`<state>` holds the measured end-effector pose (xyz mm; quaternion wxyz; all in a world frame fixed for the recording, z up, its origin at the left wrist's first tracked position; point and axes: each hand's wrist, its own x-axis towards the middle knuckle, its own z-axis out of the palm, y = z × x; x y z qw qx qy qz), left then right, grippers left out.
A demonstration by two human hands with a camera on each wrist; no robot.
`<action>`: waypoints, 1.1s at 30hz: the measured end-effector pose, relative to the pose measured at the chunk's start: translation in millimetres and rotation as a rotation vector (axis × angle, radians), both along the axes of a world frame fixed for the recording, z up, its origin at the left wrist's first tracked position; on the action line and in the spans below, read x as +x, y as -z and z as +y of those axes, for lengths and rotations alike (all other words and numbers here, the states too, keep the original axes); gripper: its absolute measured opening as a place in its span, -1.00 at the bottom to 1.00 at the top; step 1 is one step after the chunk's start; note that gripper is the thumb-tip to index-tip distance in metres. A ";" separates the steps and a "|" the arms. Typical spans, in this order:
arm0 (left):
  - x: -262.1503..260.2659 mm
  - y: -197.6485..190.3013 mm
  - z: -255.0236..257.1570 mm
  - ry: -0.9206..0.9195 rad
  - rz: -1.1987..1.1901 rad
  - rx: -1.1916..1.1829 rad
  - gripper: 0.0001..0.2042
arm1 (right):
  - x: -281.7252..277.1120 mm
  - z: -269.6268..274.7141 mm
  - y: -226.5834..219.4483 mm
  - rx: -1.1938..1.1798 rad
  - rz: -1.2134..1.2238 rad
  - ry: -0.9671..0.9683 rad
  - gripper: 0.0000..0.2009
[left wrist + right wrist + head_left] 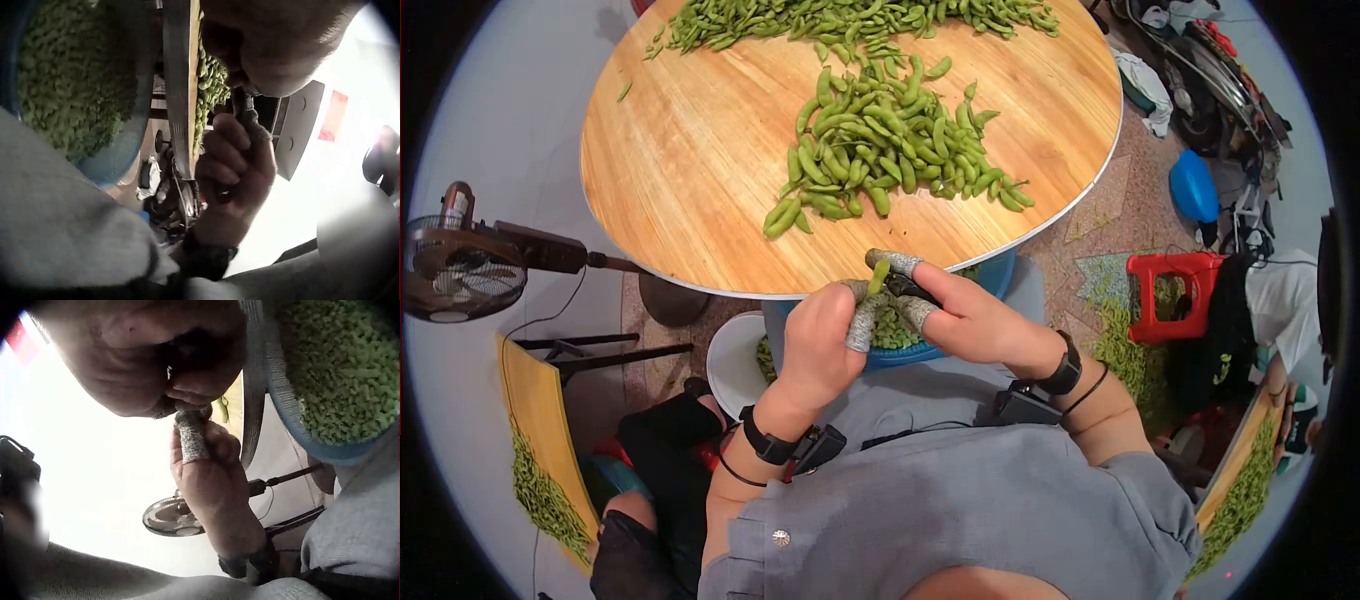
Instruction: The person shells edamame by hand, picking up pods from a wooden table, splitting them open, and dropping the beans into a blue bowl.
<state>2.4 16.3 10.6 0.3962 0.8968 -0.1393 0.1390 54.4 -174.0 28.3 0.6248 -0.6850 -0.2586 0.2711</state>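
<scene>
Over the near edge of the round wooden table, my left hand [815,335] and right hand [980,315] meet at the fingertips. Between them they pinch a green edamame pod [879,276], one end of which sticks up. Grey speckled wraps cover several fingertips, including the left thumb [192,439]. In the left wrist view the right hand [234,156] shows curled fingers; the pod is hidden there. Directly below the hands is a blue tub [1000,272] of shelled green beans, its rim plain in the right wrist view.
A pile of edamame pods [880,140] lies on the table [690,160], with a larger heap at its far side. Beside the tub stands a white bucket [725,350]. A fan [470,265] is at left, a red stool [1175,295] at right. Another person's leg [665,440] is lower left.
</scene>
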 end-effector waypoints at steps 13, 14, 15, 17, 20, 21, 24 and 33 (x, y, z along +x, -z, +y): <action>4.6 -7.3 2.0 0.097 0.901 -1.047 -0.86 | 12.7 -16.5 -9.9 0.296 1.079 -0.239 -0.60; 2.8 -8.8 -1.6 0.100 0.900 -1.047 -0.86 | 10.2 -15.0 -16.6 0.182 0.979 -0.186 -0.60; 0.0 -10.3 -5.9 0.048 0.575 -0.638 -0.85 | 7.8 -12.7 -20.2 0.070 0.876 -0.135 -0.60; -1.3 -1.3 -3.0 -0.027 0.005 0.090 -0.81 | -1.4 -6.6 -18.1 0.035 0.814 -0.105 -0.62; -1.5 9.1 -1.0 0.004 -0.107 0.134 -0.84 | -2.3 -7.1 -12.1 -0.037 0.652 -0.092 -0.60; -3.1 3.4 0.2 0.006 -0.109 0.137 -0.84 | -2.2 -10.2 -12.0 -0.009 0.660 -0.124 -0.59; -11.1 -10.2 1.9 0.091 0.892 -1.057 -0.87 | -5.4 -21.3 -5.2 0.065 0.697 -0.158 -0.62; -13.6 -4.2 -14.6 0.271 0.811 -0.536 -0.91 | -13.3 -22.6 15.5 -0.263 -0.452 0.149 -0.62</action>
